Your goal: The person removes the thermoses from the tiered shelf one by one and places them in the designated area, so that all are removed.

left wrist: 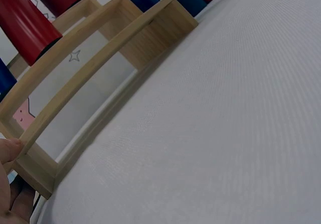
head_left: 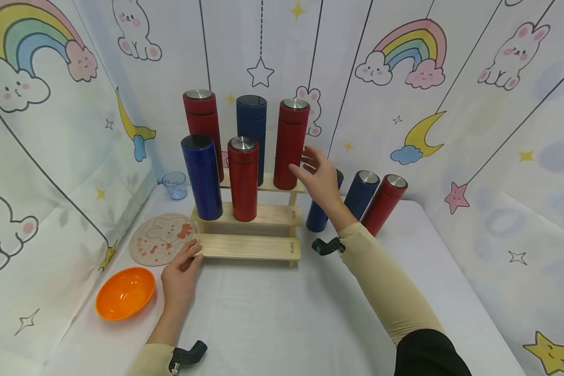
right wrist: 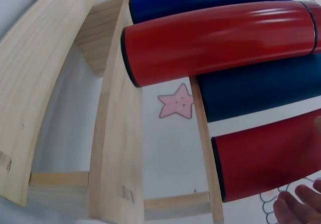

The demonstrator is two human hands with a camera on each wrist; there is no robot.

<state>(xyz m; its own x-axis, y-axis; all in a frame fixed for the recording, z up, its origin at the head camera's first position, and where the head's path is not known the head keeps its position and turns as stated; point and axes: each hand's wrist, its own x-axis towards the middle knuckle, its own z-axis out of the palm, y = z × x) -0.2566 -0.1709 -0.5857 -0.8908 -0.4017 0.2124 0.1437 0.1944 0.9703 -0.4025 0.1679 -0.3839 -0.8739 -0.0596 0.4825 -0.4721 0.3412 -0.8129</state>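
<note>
A three-step wooden rack (head_left: 249, 246) stands on the table. My left hand (head_left: 180, 277) pinches the left end of its lowest step, thumb on top and fingers underneath. On the top step are a red thermos (head_left: 202, 117) at left, a dark blue thermos (head_left: 252, 120) in the middle and another red thermos (head_left: 291, 143) at right. The middle step bears a glossy blue thermos (head_left: 202, 180) and a red thermos (head_left: 243, 183). My right hand (head_left: 320, 177) is beside the top right red thermos, fingers parted and loosely bent, thumb overlapping its lower side.
Right of the rack stand a blue thermos (head_left: 316, 216), a dark blue thermos (head_left: 361, 194) and a red thermos (head_left: 385, 203). At left are an orange bowl (head_left: 125, 293), a round patterned mat (head_left: 157, 243) and a clear bluish cup (head_left: 175, 185). Printed cloth walls surround the table.
</note>
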